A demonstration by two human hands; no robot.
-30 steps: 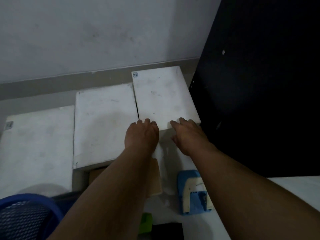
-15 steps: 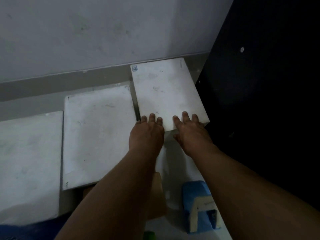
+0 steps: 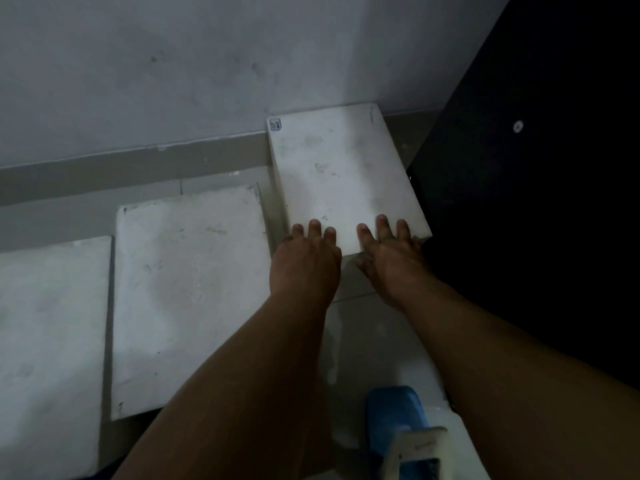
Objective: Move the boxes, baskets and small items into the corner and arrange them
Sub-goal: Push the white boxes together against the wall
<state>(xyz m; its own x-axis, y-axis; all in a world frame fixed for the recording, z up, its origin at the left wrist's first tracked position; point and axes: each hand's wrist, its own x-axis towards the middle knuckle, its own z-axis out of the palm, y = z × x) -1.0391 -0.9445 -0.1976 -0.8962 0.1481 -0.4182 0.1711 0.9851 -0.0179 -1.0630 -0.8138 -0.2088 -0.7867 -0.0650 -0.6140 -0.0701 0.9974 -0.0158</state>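
Note:
Three white boxes lie in a row on the floor along the wall. The right white box [image 3: 341,174] has a small label at its far left corner and sits in the corner between the wall and a black panel. My left hand [image 3: 306,258] and my right hand [image 3: 389,252] both rest on its near edge, with straight fingers lying flat on its top. The middle white box [image 3: 187,289] lies to the left, apart from it by a narrow gap. The left white box [image 3: 48,341] runs off the frame's left side.
A tall black panel [image 3: 536,202] closes the right side. The grey wall [image 3: 207,64] with a darker skirting strip runs behind the boxes. A blue and cream object [image 3: 403,434] stands on the floor near my right forearm.
The right box has slid away from me toward the wall and now stands further back than the middle box. Both hands moved forward with it. The blue basket at lower left has left the view.

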